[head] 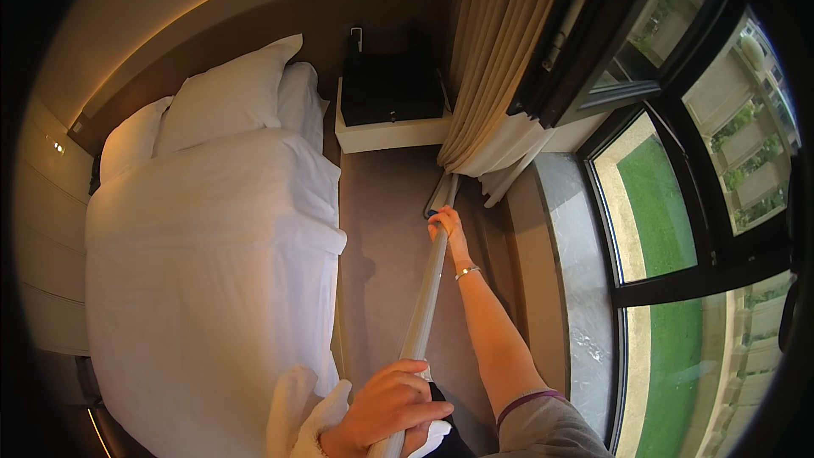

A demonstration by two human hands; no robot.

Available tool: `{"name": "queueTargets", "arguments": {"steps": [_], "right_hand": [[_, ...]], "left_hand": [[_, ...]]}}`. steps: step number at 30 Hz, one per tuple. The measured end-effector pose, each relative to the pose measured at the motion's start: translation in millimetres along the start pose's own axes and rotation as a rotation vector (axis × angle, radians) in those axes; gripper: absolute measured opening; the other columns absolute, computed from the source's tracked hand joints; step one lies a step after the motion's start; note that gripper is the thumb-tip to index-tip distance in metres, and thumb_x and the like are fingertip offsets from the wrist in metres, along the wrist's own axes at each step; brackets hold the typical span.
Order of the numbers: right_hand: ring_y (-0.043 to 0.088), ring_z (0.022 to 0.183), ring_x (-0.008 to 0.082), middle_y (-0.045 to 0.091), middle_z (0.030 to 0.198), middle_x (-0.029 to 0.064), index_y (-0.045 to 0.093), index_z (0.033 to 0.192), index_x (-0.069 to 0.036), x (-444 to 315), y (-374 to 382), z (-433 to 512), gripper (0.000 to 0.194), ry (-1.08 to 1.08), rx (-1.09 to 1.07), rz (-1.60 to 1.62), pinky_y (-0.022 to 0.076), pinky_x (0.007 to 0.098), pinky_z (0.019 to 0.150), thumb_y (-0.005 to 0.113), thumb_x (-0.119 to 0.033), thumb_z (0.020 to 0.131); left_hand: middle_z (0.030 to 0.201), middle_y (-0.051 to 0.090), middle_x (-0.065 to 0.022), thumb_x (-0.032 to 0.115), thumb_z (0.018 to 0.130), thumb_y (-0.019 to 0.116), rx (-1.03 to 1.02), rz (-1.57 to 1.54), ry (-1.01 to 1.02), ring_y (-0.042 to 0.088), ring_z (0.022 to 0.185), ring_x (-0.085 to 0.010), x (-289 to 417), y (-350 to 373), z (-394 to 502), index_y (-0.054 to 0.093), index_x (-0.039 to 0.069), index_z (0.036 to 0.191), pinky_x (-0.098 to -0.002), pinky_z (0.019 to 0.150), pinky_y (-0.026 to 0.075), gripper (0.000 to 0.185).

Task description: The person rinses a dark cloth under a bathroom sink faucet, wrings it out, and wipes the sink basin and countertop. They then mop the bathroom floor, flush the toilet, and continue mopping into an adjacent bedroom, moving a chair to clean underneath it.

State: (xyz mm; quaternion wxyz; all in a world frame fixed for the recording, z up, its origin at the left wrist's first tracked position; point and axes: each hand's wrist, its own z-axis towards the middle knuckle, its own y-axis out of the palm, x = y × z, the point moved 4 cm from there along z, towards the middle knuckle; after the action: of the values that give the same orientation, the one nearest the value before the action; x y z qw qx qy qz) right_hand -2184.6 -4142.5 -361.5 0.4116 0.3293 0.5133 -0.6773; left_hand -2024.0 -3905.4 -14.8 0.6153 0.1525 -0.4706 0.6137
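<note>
A long pale pole (pixel 427 296) runs from below me towards the foot of the beige curtain (pixel 502 57). My left hand (pixel 397 404) is closed round its near part. Farther along, my right hand (pixel 447 227), with a bracelet at the wrist, grips the same pole. Something blue shows at the right fingers. The pole's far end passes under or behind the gathered curtain, where a looped edge of some fitting shows; what it is, I cannot tell. White cloth (pixel 318 413) lies by my left wrist.
A bed with white bedding (pixel 210 254) stands on the left. Ahead, a white bedside shelf (pixel 388 138) bears a black box (pixel 393 89). To the right are a stone windowsill (pixel 579 267) and dark-framed windows (pixel 668 296), one sash tilted inward above the sill. Brown carpet (pixel 385 203) lies between.
</note>
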Motion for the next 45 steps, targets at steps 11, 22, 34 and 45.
{"name": "queueTargets", "arguments": {"steps": [11, 22, 34, 45], "right_hand": [[0.059, 0.099, 0.0189, 0.055, 0.128, 0.0008, 0.065, 0.095, -0.01, 40.9, 30.6, 79.9, 0.012, 0.249, -0.194, 0.262, 0.0489, 0.0333, 0.084, 0.063, -0.018, 0.086], [0.061, 0.094, 0.0308, 0.063, 0.088, 0.007, 0.06, 0.084, -0.01, -172.8, 28.8, -70.1, 0.016, -0.049, -0.306, -0.055, 0.0497, 0.0424, 0.092, 0.068, -0.004, 0.072], [0.058, 0.105, 0.0196, 0.058, 0.112, 0.0066, 0.06, 0.079, -0.001, -121.2, 68.4, -41.3, 0.013, 0.251, 0.31, 0.363, 0.0486, 0.0323, 0.09, 0.053, 0.01, 0.083], [0.053, 0.109, 0.0091, 0.053, 0.124, 0.0039, 0.061, 0.081, -0.004, -37.4, 161.8, 69.2, 0.014, 0.309, 0.024, 0.725, 0.0427, 0.0199, 0.061, 0.054, 0.006, 0.087]], "left_hand": [[0.08, 0.059, -0.0101, 0.003, 0.092, 0.053, 0.55, -0.066, -0.35, 0.061, 0.083, -0.0206, -63.7, -2.2, 9.5, 0.053, 0.003, 0.103, -0.0515, 0.102, 0.044, 0.011], [0.061, 0.055, -0.0087, 0.018, 0.099, 0.051, 0.584, -0.053, 0.041, 0.05, 0.052, -0.0202, 120.8, -122.6, 17.6, 0.057, 0.003, 0.107, -0.0383, 0.06, 0.041, 0.019], [0.062, 0.05, -0.0034, 0.014, 0.088, 0.059, -0.368, -0.438, 0.219, 0.049, 0.051, -0.0184, 70.3, -108.7, 64.3, 0.067, 0.003, 0.076, -0.0336, 0.056, 0.042, 0.018], [0.066, 0.053, -0.0072, 0.008, 0.08, 0.074, 0.205, -0.094, -0.188, 0.056, 0.063, -0.0245, -34.1, -95.4, 25.9, 0.066, 0.0, 0.084, -0.0412, 0.066, 0.048, 0.012]]}}
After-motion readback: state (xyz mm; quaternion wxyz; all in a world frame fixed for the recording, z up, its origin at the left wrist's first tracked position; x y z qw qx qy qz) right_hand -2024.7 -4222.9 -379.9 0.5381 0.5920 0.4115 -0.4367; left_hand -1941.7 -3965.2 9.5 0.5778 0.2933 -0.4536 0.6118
